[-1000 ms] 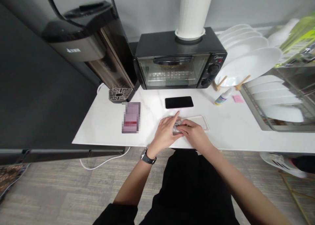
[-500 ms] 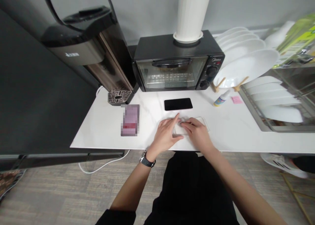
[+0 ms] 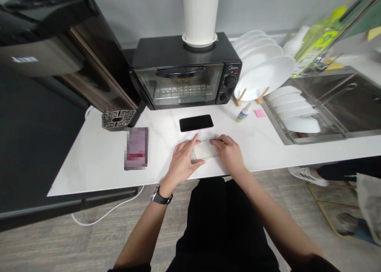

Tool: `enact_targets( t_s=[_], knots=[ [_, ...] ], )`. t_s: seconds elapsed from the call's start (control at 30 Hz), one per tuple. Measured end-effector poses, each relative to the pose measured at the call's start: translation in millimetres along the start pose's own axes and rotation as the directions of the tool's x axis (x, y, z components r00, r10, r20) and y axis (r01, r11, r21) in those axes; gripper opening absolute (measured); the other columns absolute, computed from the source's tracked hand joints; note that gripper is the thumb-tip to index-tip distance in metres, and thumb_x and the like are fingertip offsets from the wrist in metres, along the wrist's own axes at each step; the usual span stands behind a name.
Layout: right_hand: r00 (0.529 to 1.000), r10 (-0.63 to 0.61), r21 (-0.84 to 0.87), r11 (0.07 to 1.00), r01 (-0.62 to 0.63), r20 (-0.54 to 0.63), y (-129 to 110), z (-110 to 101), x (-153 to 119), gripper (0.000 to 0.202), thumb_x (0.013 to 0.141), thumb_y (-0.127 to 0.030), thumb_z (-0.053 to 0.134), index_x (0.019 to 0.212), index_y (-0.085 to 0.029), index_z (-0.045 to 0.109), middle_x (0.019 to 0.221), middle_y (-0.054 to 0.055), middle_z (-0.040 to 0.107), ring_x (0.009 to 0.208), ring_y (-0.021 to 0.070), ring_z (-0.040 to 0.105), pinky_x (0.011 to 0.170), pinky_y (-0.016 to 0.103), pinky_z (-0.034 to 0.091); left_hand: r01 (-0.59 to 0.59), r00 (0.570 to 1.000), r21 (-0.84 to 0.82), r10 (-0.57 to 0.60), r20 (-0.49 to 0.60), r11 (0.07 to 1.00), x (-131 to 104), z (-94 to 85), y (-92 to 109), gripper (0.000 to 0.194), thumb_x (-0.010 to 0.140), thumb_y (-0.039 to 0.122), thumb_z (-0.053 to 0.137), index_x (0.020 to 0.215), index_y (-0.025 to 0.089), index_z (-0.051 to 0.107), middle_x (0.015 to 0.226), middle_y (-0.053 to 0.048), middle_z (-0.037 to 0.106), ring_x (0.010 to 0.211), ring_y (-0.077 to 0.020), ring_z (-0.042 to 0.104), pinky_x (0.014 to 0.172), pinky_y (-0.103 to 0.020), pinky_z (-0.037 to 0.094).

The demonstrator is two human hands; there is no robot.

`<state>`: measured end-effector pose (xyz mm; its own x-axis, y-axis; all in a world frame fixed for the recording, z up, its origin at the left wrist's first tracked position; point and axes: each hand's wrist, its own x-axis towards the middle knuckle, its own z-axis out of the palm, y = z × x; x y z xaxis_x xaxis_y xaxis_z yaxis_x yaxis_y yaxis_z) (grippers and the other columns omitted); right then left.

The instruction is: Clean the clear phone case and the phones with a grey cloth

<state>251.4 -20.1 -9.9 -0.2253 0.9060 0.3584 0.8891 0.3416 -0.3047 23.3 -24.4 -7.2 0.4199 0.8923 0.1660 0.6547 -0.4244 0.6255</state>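
Note:
A clear, flat case-like piece (image 3: 205,149) lies on the white countertop (image 3: 89,157). My left hand (image 3: 184,159) rests at its left end, thumb and fingers spread around that edge. My right hand (image 3: 228,151) is at its right end with fingers pinched together; what they grip, perhaps a small item or the piece's edge, is too small to make out. Just behind the piece lies a black-screened phone (image 3: 196,123). Left of my left hand is a purple, pixelated rectangular item (image 3: 137,147).
A toaster oven (image 3: 184,71) stands behind, with a white pot (image 3: 201,18) on top. At left is a tall dispenser (image 3: 98,57). To the right are a small bottle (image 3: 243,113), pink notes (image 3: 260,113), upright plates (image 3: 264,73) and a sink (image 3: 342,101).
The view has shifted to the right, showing more of the sink. My right hand has moved from the middle of the clear piece toward its right end; my left hand stays at the left end.

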Motion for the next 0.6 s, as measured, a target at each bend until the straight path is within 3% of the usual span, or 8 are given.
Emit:
enact_targets(
  t_s=[0.1,0.2,0.33,0.43,0.5,0.6],
  knots=[
    [0.981,-0.173,0.161,0.974,0.157,0.086,-31,11,0,0.024,0.103,-0.011,0.058,0.101,-0.023,0.080,0.099,0.006,0.071,0.091,0.0222,0.065,0.081,0.033,0.054,-0.002,1.000,-0.009,0.002,-0.008,1.000,0,0.4,1,0.112,0.086,0.029,0.086,0.172,0.038,0.014,0.152,-0.004,0.065,0.141,-0.0313,0.056,0.120,-0.051,0.038],
    [0.942,-0.280,0.250,0.940,0.231,0.182,-33,0,-6,0.023,0.101,-0.010,0.062,0.098,-0.023,0.079,0.098,0.004,0.070,0.093,0.0206,0.066,0.083,0.032,0.054,-0.001,1.000,-0.004,0.001,-0.007,1.000,0,0.6,2,0.111,0.087,0.030,0.086,0.172,0.037,0.014,0.152,-0.005,0.065,0.140,-0.0313,0.057,0.120,-0.051,0.038],
    [0.964,-0.160,0.139,0.981,0.132,0.210,7,-26,-13,0.027,0.103,-0.009,0.058,0.099,-0.024,0.081,0.097,0.005,0.070,0.091,0.0209,0.066,0.083,0.033,0.054,0.022,1.000,0.013,-0.022,0.017,1.000,1,-0.3,2,0.112,0.087,0.031,0.086,0.172,0.038,0.012,0.153,-0.005,0.064,0.141,-0.0319,0.055,0.121,-0.053,0.036],
    [0.992,0.019,-0.043,0.999,-0.014,0.121,26,-27,-9,0.029,0.103,-0.009,0.055,0.102,-0.021,0.081,0.097,0.009,0.070,0.087,0.0224,0.065,0.080,0.034,0.053,0.023,0.999,0.011,-0.023,0.022,1.000,1,-0.9,2,0.111,0.087,0.031,0.085,0.172,0.037,0.014,0.155,-0.005,0.063,0.143,-0.0325,0.054,0.121,-0.053,0.036],
    [0.997,0.056,-0.090,0.995,-0.052,0.051,19,-16,-4,0.027,0.103,-0.010,0.055,0.107,-0.019,0.081,0.100,0.011,0.070,0.090,0.0246,0.065,0.080,0.035,0.053,0.023,1.000,0.011,-0.024,0.019,1.000,1,-0.9,2,0.112,0.086,0.030,0.086,0.172,0.037,0.014,0.155,-0.005,0.063,0.143,-0.0324,0.054,0.121,-0.052,0.036],
    [0.996,-0.066,0.036,0.997,0.063,0.067,-12,6,2,0.023,0.103,-0.012,0.059,0.108,-0.020,0.080,0.103,0.009,0.071,0.095,0.0244,0.065,0.083,0.035,0.053,0.018,1.000,0.015,-0.018,0.007,1.000,1,0.0,1,0.111,0.087,0.030,0.086,0.171,0.037,0.015,0.153,-0.004,0.064,0.142,-0.0315,0.055,0.121,-0.051,0.036]
  ],
)
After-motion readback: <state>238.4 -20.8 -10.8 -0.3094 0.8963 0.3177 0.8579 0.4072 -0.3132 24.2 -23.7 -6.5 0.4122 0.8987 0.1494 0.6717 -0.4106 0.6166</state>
